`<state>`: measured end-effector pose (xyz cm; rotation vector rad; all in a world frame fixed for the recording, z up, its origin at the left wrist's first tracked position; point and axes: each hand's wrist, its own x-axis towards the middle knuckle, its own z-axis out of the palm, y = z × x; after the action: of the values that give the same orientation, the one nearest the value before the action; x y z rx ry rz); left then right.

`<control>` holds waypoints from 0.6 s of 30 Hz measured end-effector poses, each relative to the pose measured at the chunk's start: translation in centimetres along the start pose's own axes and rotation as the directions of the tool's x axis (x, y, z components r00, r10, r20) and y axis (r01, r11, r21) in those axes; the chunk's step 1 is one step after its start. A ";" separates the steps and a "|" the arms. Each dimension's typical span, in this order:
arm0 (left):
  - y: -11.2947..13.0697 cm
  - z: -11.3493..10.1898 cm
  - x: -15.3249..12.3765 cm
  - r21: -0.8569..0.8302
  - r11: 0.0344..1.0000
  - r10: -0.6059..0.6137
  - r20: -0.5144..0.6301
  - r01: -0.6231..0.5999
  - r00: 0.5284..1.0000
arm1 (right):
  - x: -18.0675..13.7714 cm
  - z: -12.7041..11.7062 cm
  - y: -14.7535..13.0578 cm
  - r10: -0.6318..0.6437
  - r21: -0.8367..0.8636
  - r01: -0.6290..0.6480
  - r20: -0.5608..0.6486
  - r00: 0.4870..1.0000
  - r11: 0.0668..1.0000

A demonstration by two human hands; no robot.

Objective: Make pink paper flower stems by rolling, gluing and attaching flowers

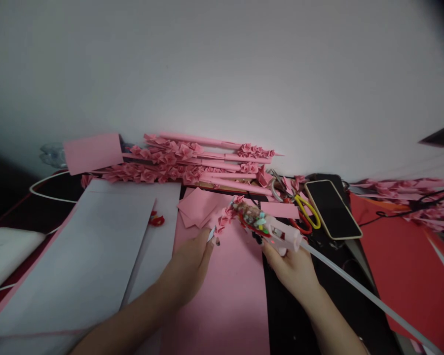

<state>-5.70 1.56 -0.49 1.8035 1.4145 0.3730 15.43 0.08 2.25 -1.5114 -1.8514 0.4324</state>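
My left hand (192, 264) is closed on the lower end of a pink paper flower stem (225, 219), with small folded blossoms along it. My right hand (294, 268) grips a glue gun (266, 227), its body decorated with colourful bits. A long translucent glue stick (370, 296) runs out of the gun's back toward the lower right. The gun's nozzle end is close to the tip of the flower stem; whether they touch I cannot tell. Beneath both hands lies a pink paper sheet (218, 305), with smaller pink paper pieces (198, 207) just beyond.
Finished pink paper flower stems (163, 165) are piled along the wall. Yellow-and-red-handled scissors (307, 212) lie beside a phone (333, 209). White sheets (77, 246) cover the left, near a white device (11, 251). Red paper (403, 266) lies at right.
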 end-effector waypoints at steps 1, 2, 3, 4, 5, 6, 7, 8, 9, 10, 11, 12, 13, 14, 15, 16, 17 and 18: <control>0.0 0.0 0.0 -0.002 1.000 -0.001 -0.004 0.001 1.000 | 0.0 0.0 0.0 0.011 0.008 -0.011 -0.004 1.000 1.000; 0.1 -0.1 0.0 -0.006 1.000 -0.006 -0.005 0.006 1.000 | -0.1 -0.1 0.0 0.030 0.024 -0.030 -0.004 1.000 0.999; 0.1 -0.2 0.0 -0.015 1.000 -0.009 -0.007 0.009 1.000 | -0.1 -0.1 0.0 0.053 0.047 -0.053 0.002 0.999 0.997; 0.1 -0.2 0.0 -0.030 0.999 -0.011 -0.006 0.011 1.000 | -0.2 -0.2 0.1 0.078 0.072 -0.078 0.011 0.997 0.994; 0.1 -0.3 0.0 -0.053 0.999 -0.010 -0.001 0.010 1.000 | -0.3 -0.3 0.1 0.097 0.097 -0.098 0.021 0.995 0.990; 0.1 -0.3 0.0 -0.083 0.997 -0.005 0.009 0.006 1.000 | -0.3 -0.3 0.1 0.111 0.119 -0.114 0.031 0.993 0.986; 0.1 -0.3 0.0 -0.119 0.993 0.004 0.021 -0.002 1.000 | -0.3 -0.4 0.2 0.123 0.138 -0.128 0.039 0.992 0.982; 0.1 -0.3 0.0 -0.156 0.988 0.016 0.033 -0.011 0.999 | -0.3 -0.4 0.2 0.134 0.158 -0.140 0.046 0.990 0.978; 0.1 -0.3 0.0 -0.192 0.981 0.026 0.043 -0.018 0.999 | -0.3 -0.4 0.2 0.146 0.179 -0.153 0.050 0.988 0.972; 0.0 -0.3 0.0 -0.227 0.974 0.032 0.053 -0.019 0.998 | -0.3 -0.3 0.3 0.161 0.201 -0.168 0.053 0.986 0.965; 0.0 -0.2 0.0 -0.260 0.966 0.033 0.059 -0.016 0.998 | -0.3 -0.3 0.3 0.179 0.225 -0.188 0.058 0.982 0.956; -0.1 -0.1 -0.1 -0.292 0.956 0.031 0.065 -0.010 0.997 | -0.3 -0.3 0.3 0.200 0.251 -0.211 0.067 0.977 0.945; -0.2 0.0 -0.1 -0.326 0.945 0.025 0.072 0.000 0.997 | -0.3 -0.3 0.2 0.223 0.282 -0.237 0.083 0.971 0.930; -0.4 0.1 -0.1 -0.360 0.933 0.015 0.080 0.014 0.997 | -0.3 -0.2 0.2 0.246 0.315 -0.267 0.103 0.964 0.911; -0.5 0.2 -0.1 -0.392 0.919 0.005 0.088 0.030 0.996 | -0.3 -0.2 0.2 0.268 0.348 -0.300 0.136 0.954 0.888; -0.6 0.3 -0.2 -0.421 0.906 -0.007 0.095 0.046 0.995 | -0.2 -0.2 0.2 0.288 0.377 -0.333 0.173 0.942 0.864; -0.7 0.3 -0.2 -0.446 0.893 -0.016 0.103 0.060 0.995 | -0.2 -0.2 0.2 0.304 0.403 -0.365 0.207 0.930 0.840; -0.8 0.4 -0.2 -0.467 0.881 -0.023 0.112 0.073 0.993 | -0.2 -0.2 0.2 0.318 0.424 -0.391 0.234 0.919 0.817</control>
<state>-6.05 1.31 -1.30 1.3662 1.1692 0.5385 15.68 -0.05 2.19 -1.5073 -1.4188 1.1172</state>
